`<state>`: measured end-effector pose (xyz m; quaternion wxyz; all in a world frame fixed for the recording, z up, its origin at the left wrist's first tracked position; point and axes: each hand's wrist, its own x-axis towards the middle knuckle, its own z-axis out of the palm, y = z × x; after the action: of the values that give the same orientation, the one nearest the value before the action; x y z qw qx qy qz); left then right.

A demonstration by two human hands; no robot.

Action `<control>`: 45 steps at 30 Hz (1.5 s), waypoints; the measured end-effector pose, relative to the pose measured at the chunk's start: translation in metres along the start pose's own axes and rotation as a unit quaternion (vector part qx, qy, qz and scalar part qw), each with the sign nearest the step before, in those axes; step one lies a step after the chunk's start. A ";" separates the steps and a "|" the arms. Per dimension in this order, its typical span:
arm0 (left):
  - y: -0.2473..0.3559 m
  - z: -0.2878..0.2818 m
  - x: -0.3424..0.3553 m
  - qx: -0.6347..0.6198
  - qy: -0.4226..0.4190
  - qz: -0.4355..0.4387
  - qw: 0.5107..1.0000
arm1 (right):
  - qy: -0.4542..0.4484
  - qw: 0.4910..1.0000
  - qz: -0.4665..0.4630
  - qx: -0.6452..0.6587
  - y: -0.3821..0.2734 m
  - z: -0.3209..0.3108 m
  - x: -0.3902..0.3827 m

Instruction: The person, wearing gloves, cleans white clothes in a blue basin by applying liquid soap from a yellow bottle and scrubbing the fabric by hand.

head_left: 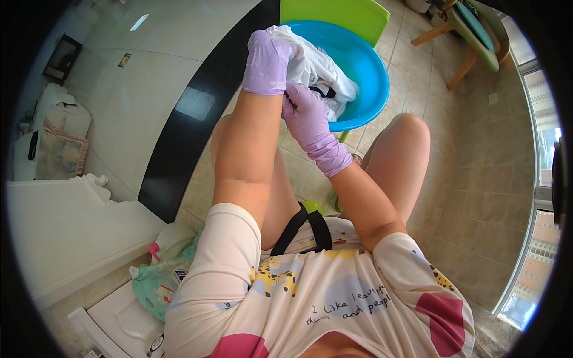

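Observation:
A blue plastic basin (365, 62) stands on a green stool in front of my knees. A white garment (316, 65) with a black strap lies bunched over the basin's near rim. My left hand (267, 61), in a purple glove, grips the top of the white cloth. My right hand (307, 113), also gloved in purple, pinches the cloth lower down by the black strap. Both forearms reach forward from my lap over my bare knees.
A green stool (343, 15) holds the basin. A wooden chair with a green seat (474, 33) stands at the far right. A white appliance (65, 221) and a mint-green bag (158, 286) sit at my left. Glass doors (537, 197) run along the right; the floor is beige tile.

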<state>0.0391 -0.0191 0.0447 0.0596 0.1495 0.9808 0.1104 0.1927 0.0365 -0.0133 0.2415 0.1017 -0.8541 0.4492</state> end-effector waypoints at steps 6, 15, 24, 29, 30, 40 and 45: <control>-0.006 0.000 0.001 -0.030 -0.054 -0.006 0.998 | 0.015 0.997 0.012 0.075 0.015 0.003 0.006; -0.022 0.030 0.039 0.010 -0.051 -0.016 0.999 | -0.122 0.990 -0.054 -0.043 0.003 -0.015 0.011; -0.009 0.040 0.028 -0.724 0.144 -0.176 0.651 | -0.170 0.966 -0.141 -0.131 -0.001 -0.033 0.005; 0.009 0.042 0.013 -0.641 0.206 -0.085 0.735 | -0.112 0.977 -0.146 -0.107 -0.025 -0.062 0.014; 0.015 0.040 0.011 -0.683 0.198 -0.080 0.698 | -0.096 0.980 -0.138 -0.110 -0.028 -0.062 0.018; 0.014 0.079 0.041 -0.504 0.286 -0.016 0.814 | -0.092 0.923 -0.106 -0.357 -0.023 -0.037 0.022; 0.020 0.080 0.031 -0.367 0.359 -0.001 0.858 | -0.064 0.955 -0.146 -0.250 -0.027 -0.032 0.022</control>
<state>0.0271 0.0248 -0.0310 -0.2458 0.0659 0.8227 0.5083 0.1942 0.0477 0.0327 0.2667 0.1901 -0.9288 0.1733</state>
